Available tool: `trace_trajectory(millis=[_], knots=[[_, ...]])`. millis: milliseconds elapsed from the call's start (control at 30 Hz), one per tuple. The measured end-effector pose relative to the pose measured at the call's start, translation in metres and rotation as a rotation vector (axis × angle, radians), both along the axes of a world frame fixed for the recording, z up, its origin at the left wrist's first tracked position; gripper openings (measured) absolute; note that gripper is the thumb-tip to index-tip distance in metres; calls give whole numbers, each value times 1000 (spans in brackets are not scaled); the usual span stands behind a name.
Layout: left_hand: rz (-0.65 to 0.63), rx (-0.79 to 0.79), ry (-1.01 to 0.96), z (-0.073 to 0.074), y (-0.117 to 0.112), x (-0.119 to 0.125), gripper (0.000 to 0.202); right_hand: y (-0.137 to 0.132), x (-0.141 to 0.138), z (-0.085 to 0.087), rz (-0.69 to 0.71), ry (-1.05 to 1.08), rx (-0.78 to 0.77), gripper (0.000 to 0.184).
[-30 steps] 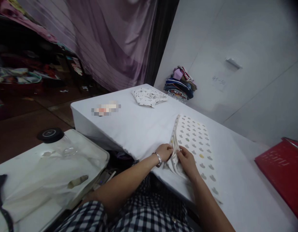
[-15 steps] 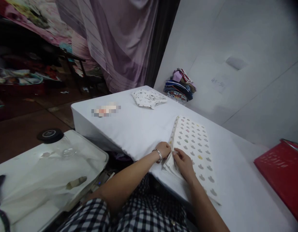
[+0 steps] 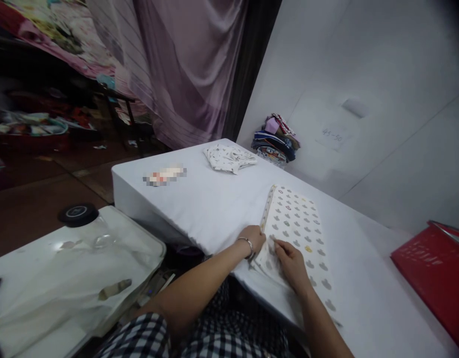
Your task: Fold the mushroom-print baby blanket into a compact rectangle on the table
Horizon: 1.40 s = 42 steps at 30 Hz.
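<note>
A white garment printed with small grey and coloured shapes (image 3: 298, 233) lies folded on the white table (image 3: 214, 199), near its front edge. My left hand (image 3: 255, 238), with a silver bracelet on the wrist, pinches the garment's left edge. Just to its right, my right hand (image 3: 291, 258) has its fingers closed on the same edge. The two hands almost touch. Under them the fabric is bunched, and the far part lies flat.
A second folded white patterned garment (image 3: 229, 157) lies at the table's far side. A pile of coloured clothes (image 3: 276, 139) leans on the wall. A red basket (image 3: 434, 268) stands at the right. A white bin with a black-capped jar (image 3: 78, 215) is at the left.
The bunched, raised edge of the garment has been pulled down flatter against the table. Both hands stay together on that edge, and the view has tilted slightly.
</note>
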<state>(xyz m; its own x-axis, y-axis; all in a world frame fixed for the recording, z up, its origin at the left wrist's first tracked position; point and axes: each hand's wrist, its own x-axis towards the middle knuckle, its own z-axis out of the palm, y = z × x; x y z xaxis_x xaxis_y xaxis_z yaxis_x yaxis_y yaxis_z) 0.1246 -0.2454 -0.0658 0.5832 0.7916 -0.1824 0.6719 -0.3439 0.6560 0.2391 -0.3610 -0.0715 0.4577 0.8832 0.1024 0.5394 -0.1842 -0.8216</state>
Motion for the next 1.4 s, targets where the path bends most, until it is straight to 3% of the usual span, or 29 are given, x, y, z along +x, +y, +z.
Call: trace_trajectory(millis=[167,267,367,500,600,767,1100,1400], knots=[[-17,31,19,0,1,1,29,-21,14,5,-61,16,-59,43],[-17,-22,-21,-2,8,1,40,-35,32,11,-70,-115,32,39],[12,-55,-51,0,16,5,47,-49,64,14,-129,-283,7,42],[27,-43,-28,3,25,17,38,-65,110,1,-242,-544,-170,55],[31,-10,8,2,27,23,30,-73,126,-18,-230,-615,-299,64],[41,40,32,-4,26,25,34,-79,123,-39,-195,-566,-338,65],[71,-61,-23,6,48,43,41,-80,123,-40,-214,-606,-301,61],[94,-77,-43,-4,60,59,34,-82,124,-41,-210,-589,-315,63]])
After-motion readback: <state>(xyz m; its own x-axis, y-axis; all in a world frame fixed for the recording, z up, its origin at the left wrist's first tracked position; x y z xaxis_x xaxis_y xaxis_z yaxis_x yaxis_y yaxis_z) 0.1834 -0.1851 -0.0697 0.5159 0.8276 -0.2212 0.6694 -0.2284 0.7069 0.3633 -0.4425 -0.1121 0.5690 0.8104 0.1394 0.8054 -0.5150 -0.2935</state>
